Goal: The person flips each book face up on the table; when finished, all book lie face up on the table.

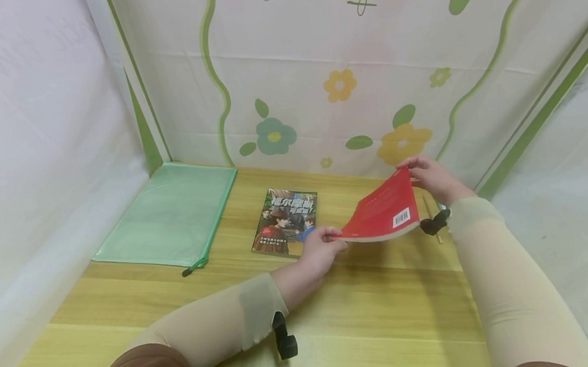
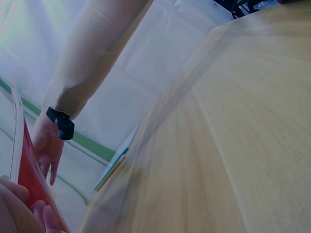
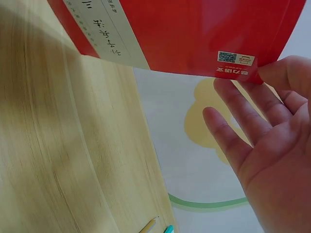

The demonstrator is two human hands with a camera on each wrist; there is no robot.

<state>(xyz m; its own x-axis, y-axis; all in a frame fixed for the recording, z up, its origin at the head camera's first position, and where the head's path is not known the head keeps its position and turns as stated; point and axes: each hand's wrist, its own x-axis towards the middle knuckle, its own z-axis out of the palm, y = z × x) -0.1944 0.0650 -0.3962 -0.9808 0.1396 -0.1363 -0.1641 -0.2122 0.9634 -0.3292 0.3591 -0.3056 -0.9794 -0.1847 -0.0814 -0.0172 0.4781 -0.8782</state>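
Note:
A red paperback book (image 1: 382,209) is held tilted above the table by both hands. My left hand (image 1: 320,251) pinches its near left corner, thumb on one side and fingers on the other. At the far right corner, my right hand (image 1: 431,179) pinches the book between thumb and fingers; in the right wrist view its other fingers (image 3: 228,133) are spread. A barcode shows on the cover in the head view; the right wrist view shows a white strip with handwriting. Left of the red book lies a comic-style book (image 1: 283,220), face up on the table.
A green zip pouch (image 1: 166,212) lies flat at the left, its pull toward the front. A pencil (image 1: 430,205) lies at the right, partly covered by the right wrist strap, near a teal item (image 3: 169,229). White printed curtains (image 1: 287,56) surround the wooden table (image 1: 380,312).

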